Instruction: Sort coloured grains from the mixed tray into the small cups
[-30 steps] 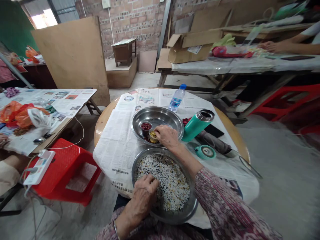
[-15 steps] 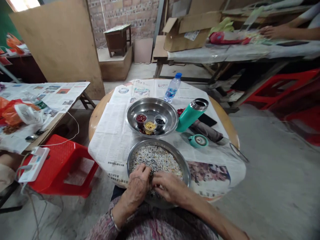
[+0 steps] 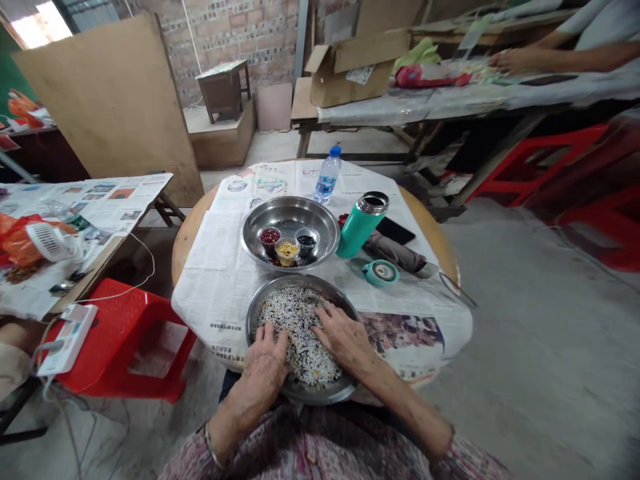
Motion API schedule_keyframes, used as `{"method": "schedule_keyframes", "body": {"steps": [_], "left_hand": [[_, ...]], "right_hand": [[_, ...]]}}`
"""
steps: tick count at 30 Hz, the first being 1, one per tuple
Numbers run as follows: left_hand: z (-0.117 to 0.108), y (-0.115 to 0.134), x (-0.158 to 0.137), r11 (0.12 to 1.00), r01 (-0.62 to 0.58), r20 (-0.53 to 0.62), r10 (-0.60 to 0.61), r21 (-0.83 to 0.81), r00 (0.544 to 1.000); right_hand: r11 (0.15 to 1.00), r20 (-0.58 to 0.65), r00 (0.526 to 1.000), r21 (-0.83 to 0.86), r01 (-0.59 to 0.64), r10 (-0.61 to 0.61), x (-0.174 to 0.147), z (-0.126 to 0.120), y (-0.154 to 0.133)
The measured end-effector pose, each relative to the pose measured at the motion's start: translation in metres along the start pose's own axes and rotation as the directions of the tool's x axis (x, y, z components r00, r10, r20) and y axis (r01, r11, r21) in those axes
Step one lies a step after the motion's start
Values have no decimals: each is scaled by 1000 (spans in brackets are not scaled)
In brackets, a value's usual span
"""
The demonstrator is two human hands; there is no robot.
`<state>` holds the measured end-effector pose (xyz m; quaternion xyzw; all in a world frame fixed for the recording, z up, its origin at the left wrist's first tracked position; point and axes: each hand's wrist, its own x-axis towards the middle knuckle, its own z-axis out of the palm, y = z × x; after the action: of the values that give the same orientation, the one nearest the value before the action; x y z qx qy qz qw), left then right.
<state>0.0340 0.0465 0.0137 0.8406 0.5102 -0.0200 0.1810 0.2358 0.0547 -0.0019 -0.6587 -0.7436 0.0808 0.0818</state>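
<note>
Directly in front of me is a metal basin (image 3: pixel 253 313) holding a mix of white, black and some yellow grains (image 3: pixel 305 333). My left hand (image 3: pixel 266 360) rests at the basin's left side, fingers spread and tips in the grains. On the other side my right hand (image 3: pixel 345 339) lies open, its fingertips touching the mix near the right wall. Behind it stands a wider metal basin (image 3: pixel 320 220) with three small clear cups: one of red beans (image 3: pixel 271 237), one of yellow grains (image 3: pixel 287 251) and one of black beans (image 3: pixel 306 241).
On the newspaper-covered round table (image 3: pixel 205 267) stand a water bottle (image 3: pixel 327 177), an uncapped green thermos (image 3: pixel 363 223) and its lid (image 3: pixel 381 272). A folded umbrella (image 3: pixel 400 252) lies beside a dark phone (image 3: pixel 397 230). A red stool (image 3: pixel 125 333) is at left; another person's hands (image 3: pixel 507 61) work at a far table.
My hands were close together at the basin's near edge; now they are apart, one on each side. The grains look more spread and mixed. The view has shifted slightly.
</note>
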Motion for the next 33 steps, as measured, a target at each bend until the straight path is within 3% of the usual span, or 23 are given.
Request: {"method": "schedule_keyframes", "body": {"steps": [2,5,8,12,16,19,22,25,29,31,33], "left_hand": [[5,-1,1,999,-10,44,12,-37,999],[10,-1,9,990,-85,-13,84,-111,996],[2,2,28,983,-135,-106,122,-126,987],[-15,9,60,995,-99,-215,95,-8,972],[-18,15,81,997,-49,-239,61,58,969],[-15,20,83,989,-144,-168,141,-7,976],[-10,24,71,959,-271,-37,268,-89,963],[-5,25,49,912,-397,21,401,-101,916],[-1,25,28,816,-577,91,576,-17,812],[-2,27,29,790,-611,92,606,51,790],[-5,27,36,790,-602,61,599,115,798]], "right_hand": [[993,67,996,101,54,-61,-7,2,-9],[972,135,982,210,105,-135,-15,0,-20],[972,142,978,202,121,-152,-22,-9,-24],[964,161,960,170,204,-231,-26,-13,-21],[988,27,989,49,147,-148,-23,-3,-9],[997,-126,990,38,73,-68,-22,6,5],[994,-268,962,89,71,-44,-27,10,17],[985,-359,932,143,100,-42,-34,14,22],[968,-451,893,223,114,-1,-37,20,19],[958,-469,883,265,110,28,-37,22,17],[953,-453,890,288,95,48,-36,23,16]]}}
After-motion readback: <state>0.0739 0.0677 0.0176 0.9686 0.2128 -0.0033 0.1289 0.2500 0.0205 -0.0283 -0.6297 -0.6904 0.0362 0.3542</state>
